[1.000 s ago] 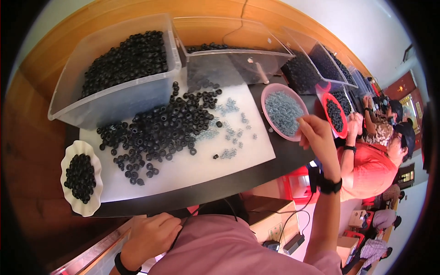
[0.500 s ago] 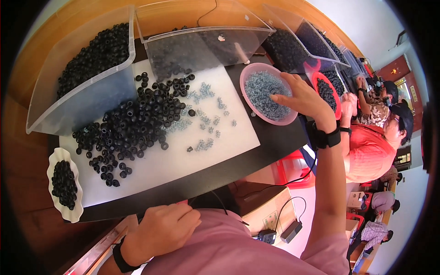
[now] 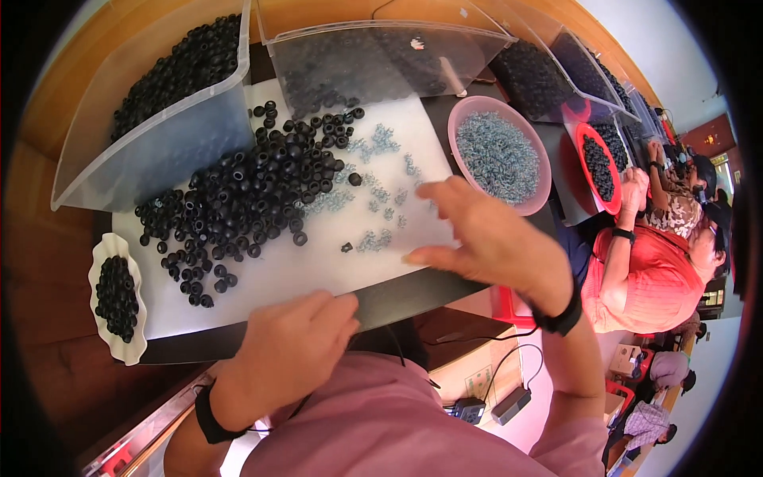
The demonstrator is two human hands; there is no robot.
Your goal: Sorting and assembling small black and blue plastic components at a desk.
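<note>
My right hand (image 3: 497,238) hovers over the right front part of a white board (image 3: 334,274), its thumb and fingers apart with nothing between them. My left hand (image 3: 294,346) is at the table's front edge with the fingers curled in; what they hold, if anything, is hidden. A large pile of black, bead-like rings (image 3: 238,187) covers much of the board. To its right lie small clusters of pale blue-grey, clear little pieces (image 3: 373,238). A pink bowl (image 3: 540,195) full of the same small pieces stands beyond my right hand.
A scalloped white dish (image 3: 137,342) of black pieces sits at the left. Clear plastic bins (image 3: 179,139) line the back. To the right are a red bowl (image 3: 582,191) and a seated co-worker in red (image 3: 636,278). A cable and adapter (image 3: 510,405) lie below the table.
My right hand has left the pink bowl and come back left and nearer, over the board. My left hand has risen slightly toward the table edge. The whole view has shifted a little.
</note>
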